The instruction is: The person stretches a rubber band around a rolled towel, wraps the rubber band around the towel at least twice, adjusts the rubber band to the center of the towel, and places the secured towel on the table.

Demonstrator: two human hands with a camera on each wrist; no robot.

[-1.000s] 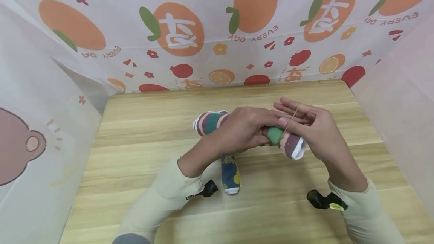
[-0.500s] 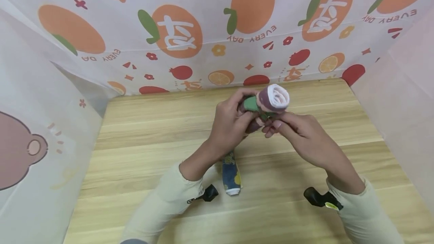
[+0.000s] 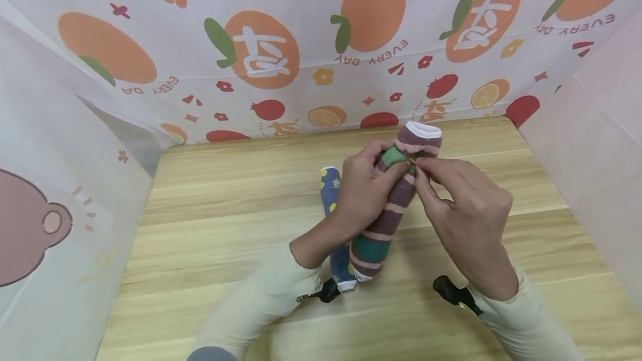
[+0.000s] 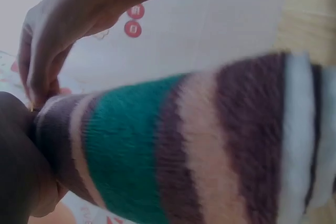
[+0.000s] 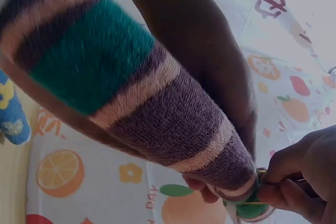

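A rolled striped towel [image 3: 386,222], purple, pink and green with white ends, is held at a slant above the table. My left hand [image 3: 363,188] grips it near its far end, fingers wrapped round the green band of the roll. At that same spot my right hand [image 3: 466,199] pinches a thin yellow rubber band [image 3: 412,160] between thumb and forefinger. The right wrist view shows the rubber band [image 5: 254,203] drawn across the towel's narrowed green part. Most of the striped roll [image 4: 131,145] fills the left wrist view, with the left hand dark at its edge.
A rolled blue towel [image 3: 330,196] with yellow patterns lies on the wooden table [image 3: 225,222], partly hidden behind the left forearm. A white sheet [image 3: 311,82] printed with oranges hangs along the back, and pale sheets flank both sides.
The striped towel has swung from crosswise, through end-up, to a lengthwise slant. The rubber band, earlier stretched over the right fingers, is now pinched close against the roll. More of the blue towel shows.
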